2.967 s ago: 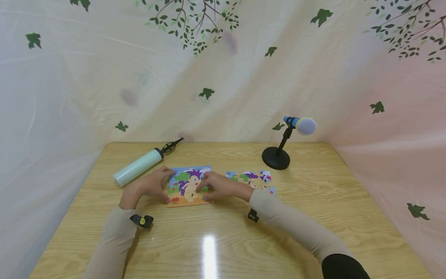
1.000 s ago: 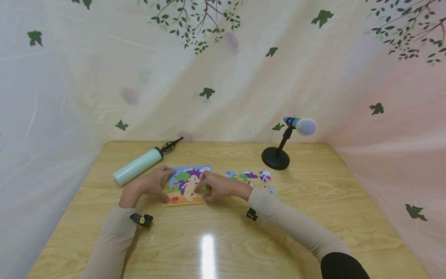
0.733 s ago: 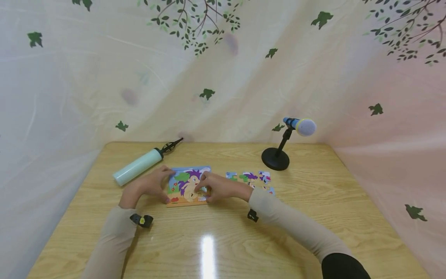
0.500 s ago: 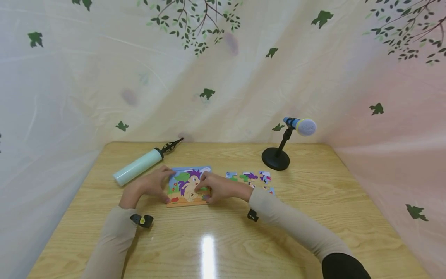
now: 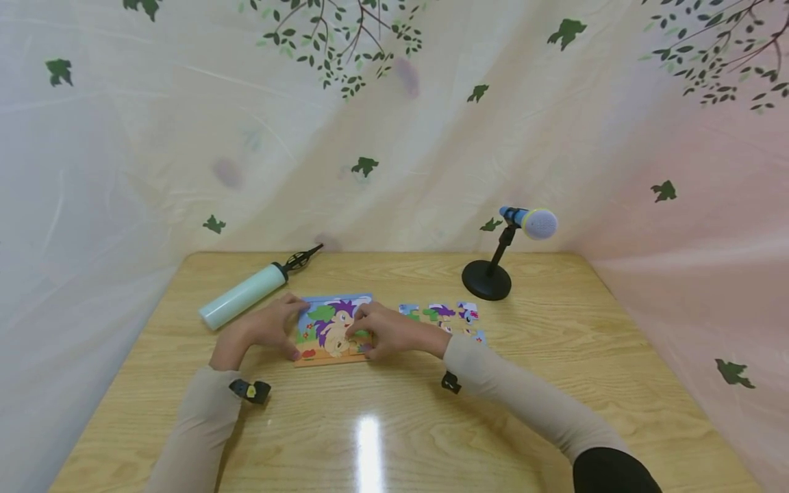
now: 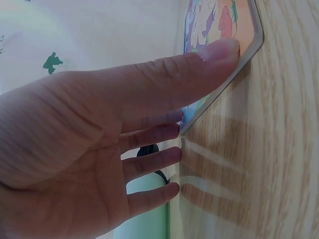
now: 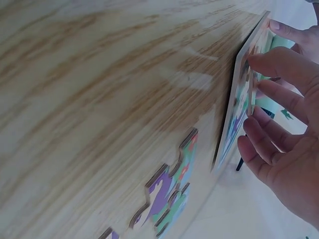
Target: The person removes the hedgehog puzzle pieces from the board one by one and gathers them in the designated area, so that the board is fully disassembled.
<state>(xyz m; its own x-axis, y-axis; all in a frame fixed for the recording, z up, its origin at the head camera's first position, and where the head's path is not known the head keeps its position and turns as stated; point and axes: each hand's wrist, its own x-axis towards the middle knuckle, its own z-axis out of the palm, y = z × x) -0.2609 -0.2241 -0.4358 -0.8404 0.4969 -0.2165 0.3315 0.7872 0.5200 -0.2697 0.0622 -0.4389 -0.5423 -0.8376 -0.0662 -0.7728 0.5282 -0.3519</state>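
While I watch from the head view, the puzzle board [image 5: 333,361] lies flat on the wooden surface [image 5: 296,424], between eleven and twelve o'clock from the wearer, its hedgehog picture facing up. Loose pieces [image 5: 442,310] sit apart from it at its three o'clock. The left hand [image 5: 264,326] is spread along the board's nine o'clock side, thumb on the corner near eight, index reaching the one near ten; I read that as bracing. The right hand [image 5: 393,332] is over the board's four o'clock part, thumb and fingertips pinching a puzzle piece [image 7: 250,97], seen nearly edge-on from the right wrist; I can't tell whether it touches the board.

Judging by the thin cut sides, I expect the pieces to be stiff and very light, with a smooth printed face that may slip under a flat fingertip. I'd take one by opposite edges and spare the narrow tabs, likely the weakest spots. The board probably skids easily, so its rim seems the best hold. A pale green pump [image 5: 243,296] lies at the board's ten o'clock, a microphone [image 5: 539,224] at two.
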